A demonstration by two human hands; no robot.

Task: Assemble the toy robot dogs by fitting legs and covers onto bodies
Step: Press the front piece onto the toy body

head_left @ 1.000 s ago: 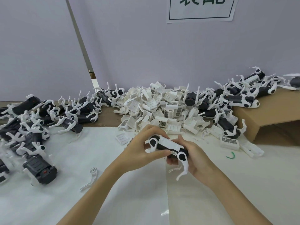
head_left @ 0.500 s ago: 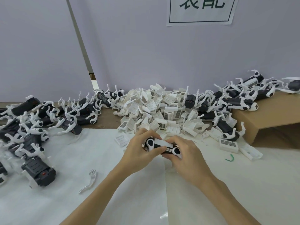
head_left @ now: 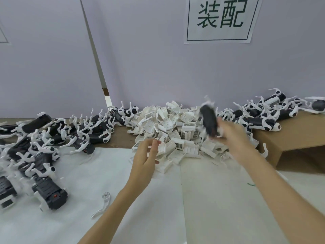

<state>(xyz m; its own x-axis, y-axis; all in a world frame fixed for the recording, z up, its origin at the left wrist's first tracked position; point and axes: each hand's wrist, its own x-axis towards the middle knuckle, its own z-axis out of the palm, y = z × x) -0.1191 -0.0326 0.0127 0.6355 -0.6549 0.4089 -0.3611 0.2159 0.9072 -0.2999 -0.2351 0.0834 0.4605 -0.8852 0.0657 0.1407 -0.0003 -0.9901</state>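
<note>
From over the person's shoulder, the right hand (head_left: pixel 233 136) is raised above the table (head_left: pixel 219 199) and blurred, its fingers wrapped round a dark toy dog body (head_left: pixel 209 120) that sticks up and away from the palm, with a smear of white at its top end and near the grip that is too blurred to name. The left hand (head_left: pixel 145 155) hangs just left of it and lower, holding nothing, its fingers loosely curled and its fingertips (head_left: pixel 155 143) right at the near edge of the heap of white covers (head_left: pixel 175 131). That heap lies between and beyond the two hands, against the pale wall. Well off to the left of the left hand sprawls a pile of black bodies with white legs (head_left: pixel 52 138), and one loose white leg (head_left: pixel 102 205) lies on the white sheet near the left forearm. Beyond the right hand, more assembled dogs (head_left: pixel 260 120) rest on and around a cardboard box (head_left: pixel 299 134). High on the wall above the right hand hangs a paper sign (head_left: pixel 221 18) with two green characters.
</note>
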